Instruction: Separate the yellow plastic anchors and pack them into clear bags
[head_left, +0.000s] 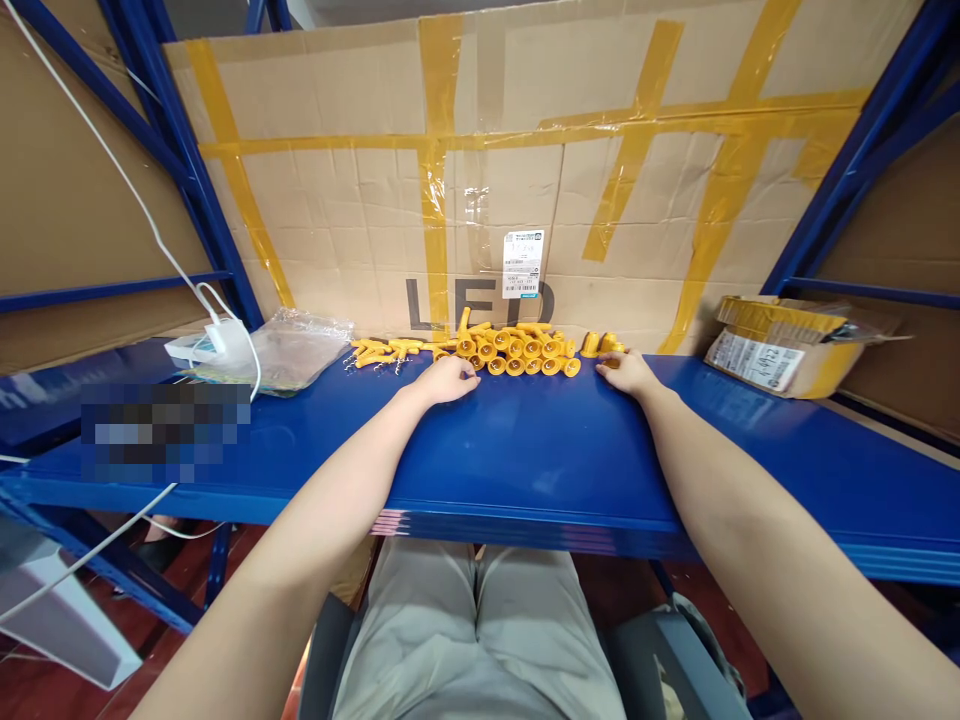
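Several yellow trumpet-shaped plastic pieces [517, 350] lie stacked in rows against the cardboard, wide round ends facing me, with small metallic bits inside. To their left is a loose heap of thin yellow pieces [386, 350] with curly metal ends. My left hand [448, 380] rests at the lower left edge of the stack, fingers curled in; whatever they may hold is hidden. A few yellow cone-shaped pieces [591, 345] stand apart on the right. Beside them is my right hand [630, 373], thumb and fingers bent around one yellow piece, mostly covered.
The blue metal tabletop [525, 450] is backed by a large taped cardboard sheet [337, 210]. A small open carton [780, 350] stands at right. At left are a clear plastic bag [300, 345], a white power strip [202, 345], white cables and a blurred-out item [165, 430].
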